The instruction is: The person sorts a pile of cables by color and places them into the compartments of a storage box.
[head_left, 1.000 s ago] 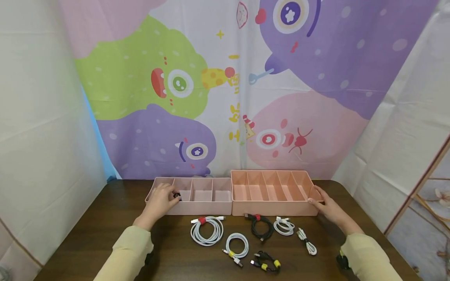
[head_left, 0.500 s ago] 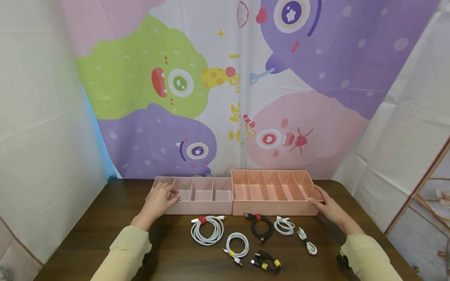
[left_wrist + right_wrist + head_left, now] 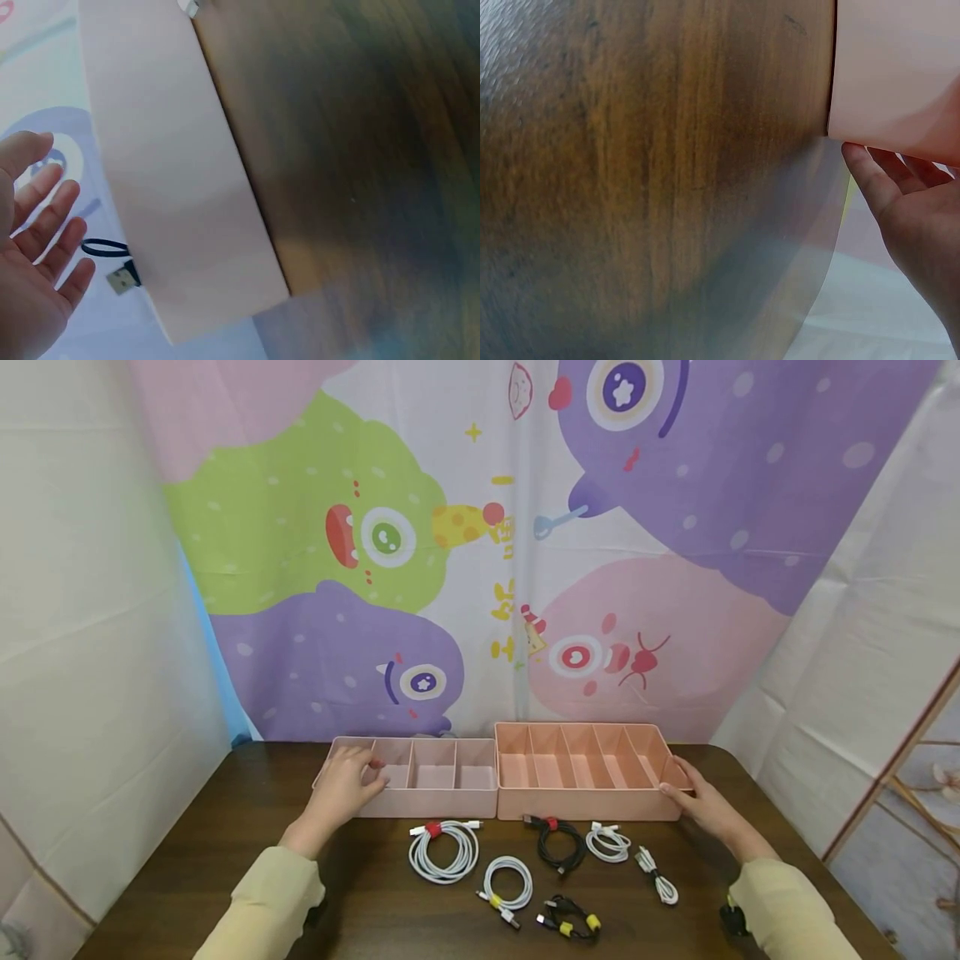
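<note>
My left hand (image 3: 343, 789) hovers over the left end of a pale pink divided box (image 3: 426, 803), its fingers relaxed and apart with nothing in them. In the left wrist view, a black USB cable (image 3: 120, 280) pokes above the box's rim beside the fingertips; its plug and a loop show, and the rest is hidden by the wall. My right hand (image 3: 708, 806) touches the right end of a peach divided box (image 3: 588, 805). In the right wrist view, its fairly straight fingers (image 3: 866, 169) lie against that box's end wall.
On the dark table (image 3: 420, 935) lie several coiled cables: a large white one with a red tie (image 3: 442, 853), a white one with a yellow tie (image 3: 507, 885), black ones (image 3: 561, 845), and a small white bundle (image 3: 657, 878). A cartoon curtain (image 3: 480, 677) hangs behind.
One second ago my left hand held the black cable over the pale pink box. It has let go, and the cable now sits in the box. My right hand has stayed put.
</note>
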`<state>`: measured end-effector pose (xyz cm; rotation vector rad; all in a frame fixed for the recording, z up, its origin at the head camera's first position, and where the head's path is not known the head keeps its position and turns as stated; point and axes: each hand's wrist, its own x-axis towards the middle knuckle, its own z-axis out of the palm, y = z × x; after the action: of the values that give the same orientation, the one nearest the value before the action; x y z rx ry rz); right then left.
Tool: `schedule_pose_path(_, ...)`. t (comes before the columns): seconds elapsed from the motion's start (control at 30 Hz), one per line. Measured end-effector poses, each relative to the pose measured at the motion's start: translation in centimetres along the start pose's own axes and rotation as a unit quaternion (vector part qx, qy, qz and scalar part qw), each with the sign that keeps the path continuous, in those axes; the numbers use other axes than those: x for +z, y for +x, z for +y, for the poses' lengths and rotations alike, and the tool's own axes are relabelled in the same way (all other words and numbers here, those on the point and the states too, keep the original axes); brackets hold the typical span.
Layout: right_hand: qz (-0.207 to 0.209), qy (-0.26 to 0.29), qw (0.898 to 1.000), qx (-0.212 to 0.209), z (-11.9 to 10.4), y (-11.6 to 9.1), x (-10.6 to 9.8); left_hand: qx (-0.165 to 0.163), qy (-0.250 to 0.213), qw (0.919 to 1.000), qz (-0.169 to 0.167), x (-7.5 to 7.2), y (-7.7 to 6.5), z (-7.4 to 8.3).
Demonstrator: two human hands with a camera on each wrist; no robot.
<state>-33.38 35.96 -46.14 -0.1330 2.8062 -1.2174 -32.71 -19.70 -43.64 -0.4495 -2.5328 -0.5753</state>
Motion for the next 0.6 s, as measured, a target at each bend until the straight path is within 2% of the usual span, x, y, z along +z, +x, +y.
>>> schedule_pose_path(0.27, 0.005, 0.004, 1.000, -0.014, 0.2, 0.1, 0.0, -0.010, 0.001, 0.9999, 0.008, -0.6, 0.0, 1.3)
schedule_pose_path(0.6, 0.006, 0.002, 1.000, -0.022, -0.1, -0.1, 0.1, -0.022, -0.025, 0.9993, 0.014, -1.2, -0.4, 3.5)
